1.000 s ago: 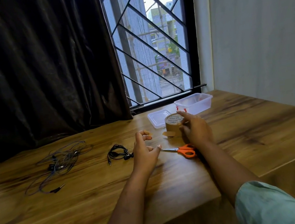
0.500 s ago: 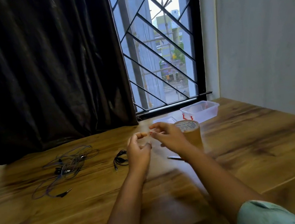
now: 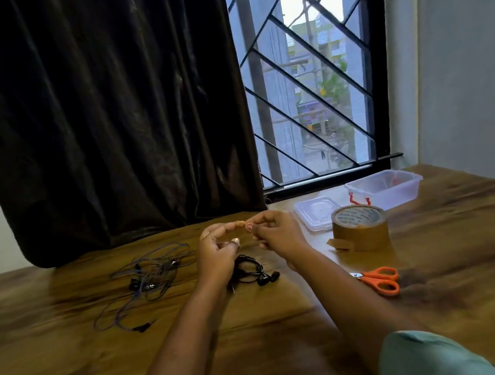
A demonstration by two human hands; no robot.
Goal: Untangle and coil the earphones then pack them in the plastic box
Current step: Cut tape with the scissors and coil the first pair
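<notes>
A small coiled pair of black earphones (image 3: pixel 252 274) lies on the wooden table, just below my raised hands. A loose tangled pair with bluish cable (image 3: pixel 145 281) sprawls to its left. My left hand (image 3: pixel 217 252) and my right hand (image 3: pixel 273 234) meet above the black coil, both pinching a small brown piece of tape (image 3: pixel 240 224) between their fingertips. The clear plastic box (image 3: pixel 384 188) stands open at the back right by the window, with its lid (image 3: pixel 316 212) lying flat beside it on the left.
A roll of brown packing tape (image 3: pixel 360 230) stands right of my hands, its loose end sticking out. Orange-handled scissors (image 3: pixel 380 280) lie in front of it. A dark curtain and a barred window close off the back; a wall runs along the right.
My right hand left the tape roll and came up to meet my left hand, which rose too. Both now pinch the tape piece. The view shifted, bringing the scissors into sight.
</notes>
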